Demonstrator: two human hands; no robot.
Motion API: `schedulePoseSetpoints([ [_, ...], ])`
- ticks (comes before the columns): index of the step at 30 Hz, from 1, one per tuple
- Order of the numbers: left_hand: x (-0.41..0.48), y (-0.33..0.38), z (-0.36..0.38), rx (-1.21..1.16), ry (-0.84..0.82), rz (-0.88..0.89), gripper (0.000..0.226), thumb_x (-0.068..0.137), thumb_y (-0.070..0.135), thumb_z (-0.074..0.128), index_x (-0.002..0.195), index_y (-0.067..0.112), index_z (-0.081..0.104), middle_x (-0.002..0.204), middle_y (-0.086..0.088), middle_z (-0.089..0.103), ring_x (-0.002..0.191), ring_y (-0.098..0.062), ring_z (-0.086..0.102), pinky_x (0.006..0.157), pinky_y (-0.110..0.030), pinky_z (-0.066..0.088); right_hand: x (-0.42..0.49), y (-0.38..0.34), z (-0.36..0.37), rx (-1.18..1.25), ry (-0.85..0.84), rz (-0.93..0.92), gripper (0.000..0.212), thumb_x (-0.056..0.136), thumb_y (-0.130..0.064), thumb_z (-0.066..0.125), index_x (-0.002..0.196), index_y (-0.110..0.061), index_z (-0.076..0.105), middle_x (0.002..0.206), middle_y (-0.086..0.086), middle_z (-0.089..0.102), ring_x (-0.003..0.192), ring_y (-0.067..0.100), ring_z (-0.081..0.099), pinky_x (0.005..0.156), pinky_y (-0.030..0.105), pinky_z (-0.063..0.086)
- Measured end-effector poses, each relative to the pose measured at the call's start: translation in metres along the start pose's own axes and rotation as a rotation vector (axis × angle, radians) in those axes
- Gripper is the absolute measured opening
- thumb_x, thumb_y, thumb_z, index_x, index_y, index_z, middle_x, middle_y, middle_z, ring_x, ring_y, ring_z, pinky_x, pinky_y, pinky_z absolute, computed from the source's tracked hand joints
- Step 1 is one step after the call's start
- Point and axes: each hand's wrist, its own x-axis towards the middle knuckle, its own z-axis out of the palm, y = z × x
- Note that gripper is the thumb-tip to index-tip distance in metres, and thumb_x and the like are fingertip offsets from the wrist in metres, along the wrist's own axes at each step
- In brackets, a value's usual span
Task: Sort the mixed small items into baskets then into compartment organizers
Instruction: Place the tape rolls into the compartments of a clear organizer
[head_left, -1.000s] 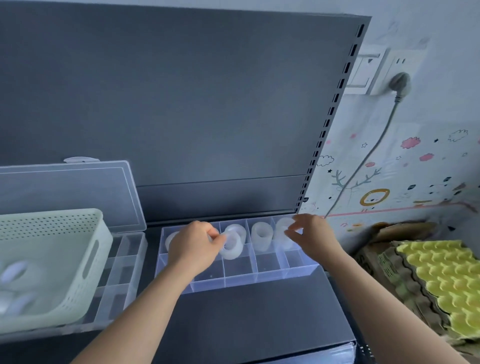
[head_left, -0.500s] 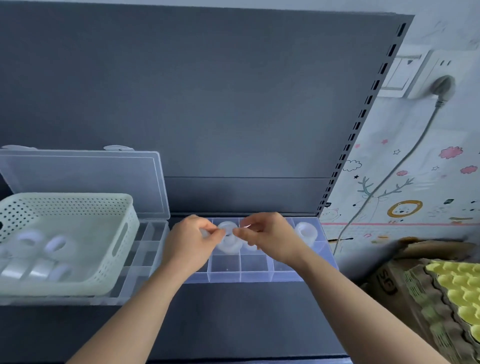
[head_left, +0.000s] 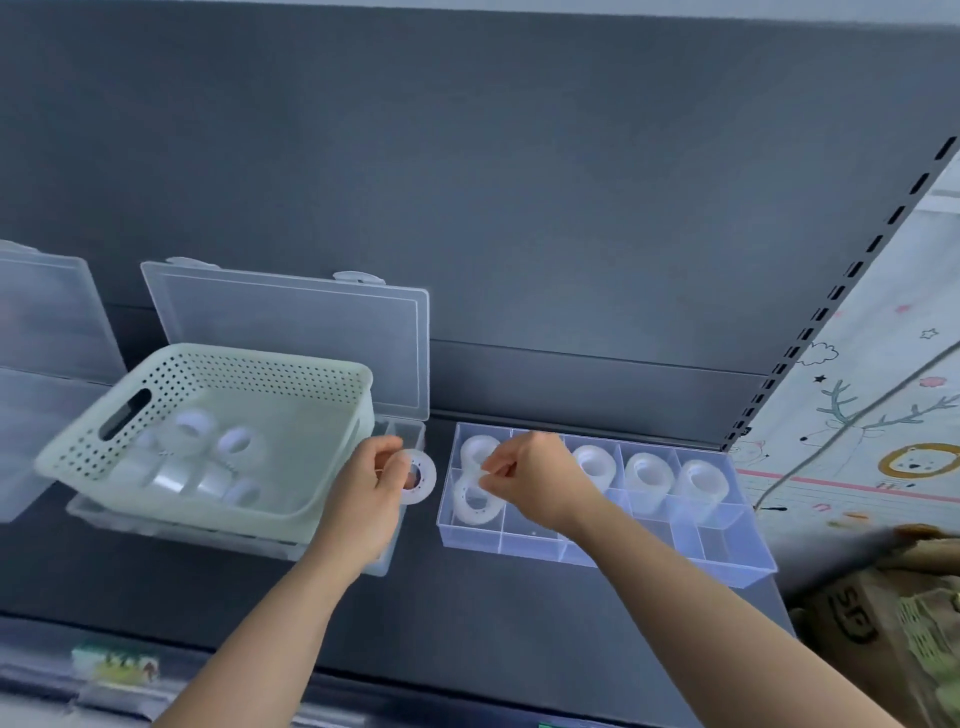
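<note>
A clear compartment organizer (head_left: 727, 558) lies on the dark shelf with several white tape rolls (head_left: 647, 470) standing in its back row. My left hand (head_left: 369, 499) holds a white tape roll (head_left: 420, 475) in its fingertips, between the basket and the organizer. My right hand (head_left: 535, 480) hovers over the organizer's left compartments, fingers pinched at a roll (head_left: 472, 501) lying there; whether it grips it is unclear. A pale green perforated basket (head_left: 332, 467) to the left holds several more tape rolls (head_left: 195, 428).
The basket rests on a second clear organizer (head_left: 387, 564) whose lid (head_left: 291, 327) stands open against the dark back panel. Another clear box (head_left: 36, 322) is at far left. Cardboard (head_left: 883, 613) sits at the right, beside a patterned wall.
The view has swung right-to-left, so the basket shows more fully. My left hand has drawn back left out of the organizer with a tape roll. My right hand moved to the left compartments.
</note>
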Motion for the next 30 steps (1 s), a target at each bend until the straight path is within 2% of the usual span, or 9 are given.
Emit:
schedulePoseSetpoints([
  [3,-0.002,-0.005,-0.004,0.003,0.020,0.045,0.012,0.094,0.025,0.055,0.104,0.021,0.063,0.099,0.010,0.066,0.090,-0.001,0.060,0.072,-0.015,0.042,0.005,-0.004,0.008,-0.203,-0.054,-0.014,0.019,0.085,-0.021,0.062,0.094,-0.008,0.072,0.091,0.011,0.072,0.087,0.028,0.066,0.079,0.036,0.056],
  [7,-0.004,-0.005,0.000,0.031,-0.005,0.101,0.008,0.094,0.024,0.057,0.096,0.023,0.065,0.088,0.014,0.066,0.073,0.008,0.058,0.061,-0.010,0.041,0.005,-0.006,0.009,-0.278,-0.091,-0.057,0.019,0.087,-0.020,0.061,0.100,-0.014,0.073,0.095,0.005,0.071,0.086,0.024,0.065,0.080,0.033,0.054],
  [11,-0.001,0.002,0.007,-0.031,-0.042,0.127,0.009,0.093,0.024,0.060,0.097,0.024,0.067,0.092,0.013,0.069,0.084,-0.001,0.064,0.076,-0.024,0.050,-0.008,-0.008,-0.003,0.123,0.011,-0.072,0.029,0.090,-0.019,0.056,0.067,-0.002,0.058,0.063,0.015,0.050,0.053,0.016,0.039,0.054,0.026,0.038],
  [14,-0.002,0.014,0.015,-0.097,-0.092,0.132,0.010,0.091,0.022,0.062,0.099,0.020,0.069,0.091,0.010,0.071,0.085,-0.008,0.067,0.079,-0.033,0.058,-0.017,-0.017,-0.013,0.397,-0.047,-0.025,0.018,0.088,-0.026,0.066,0.088,-0.009,0.069,0.061,-0.005,0.063,0.053,0.006,0.055,0.052,0.018,0.044],
  [16,-0.002,0.020,0.019,-0.112,-0.120,0.144,0.012,0.091,0.022,0.063,0.101,0.019,0.069,0.091,0.009,0.072,0.086,-0.009,0.068,0.080,-0.034,0.058,-0.017,-0.015,-0.017,0.466,-0.010,0.017,0.019,0.085,-0.020,0.070,0.098,-0.006,0.068,0.066,-0.004,0.067,0.054,0.009,0.058,0.052,0.021,0.047],
  [20,-0.003,0.021,0.021,0.078,-0.139,0.180,0.013,0.093,0.020,0.059,0.104,0.021,0.067,0.099,0.010,0.068,0.088,-0.003,0.063,0.075,-0.014,0.046,-0.018,0.001,-0.027,0.393,0.079,0.078,0.020,0.086,-0.016,0.067,0.101,-0.003,0.070,0.072,0.005,0.069,0.052,0.009,0.059,0.058,0.026,0.054],
  [23,-0.004,0.012,0.019,0.261,-0.152,0.128,0.016,0.090,0.016,0.061,0.106,0.018,0.065,0.102,-0.003,0.066,0.085,-0.018,0.061,0.068,-0.022,0.045,-0.019,0.005,-0.025,0.292,0.064,0.073,0.014,0.087,-0.017,0.065,0.094,-0.008,0.074,0.067,0.002,0.067,0.046,0.004,0.056,0.058,0.021,0.051],
  [26,-0.007,0.003,0.016,0.287,-0.222,0.039,0.024,0.090,0.015,0.060,0.113,0.015,0.066,0.095,0.000,0.069,0.074,-0.014,0.063,0.060,-0.015,0.042,-0.016,0.001,-0.015,0.196,0.047,0.058,0.015,0.086,-0.015,0.065,0.090,-0.003,0.073,0.064,0.007,0.064,0.041,0.001,0.052,0.052,0.015,0.046],
  [30,-0.011,0.003,0.014,0.223,-0.250,0.025,0.014,0.090,0.011,0.057,0.084,0.023,0.061,0.093,-0.015,0.071,0.077,-0.025,0.070,0.068,-0.026,0.049,-0.007,-0.001,-0.002,0.007,0.027,0.030,0.013,0.083,-0.015,0.065,0.090,-0.006,0.071,0.073,0.005,0.067,0.060,0.013,0.059,0.064,0.026,0.052],
])
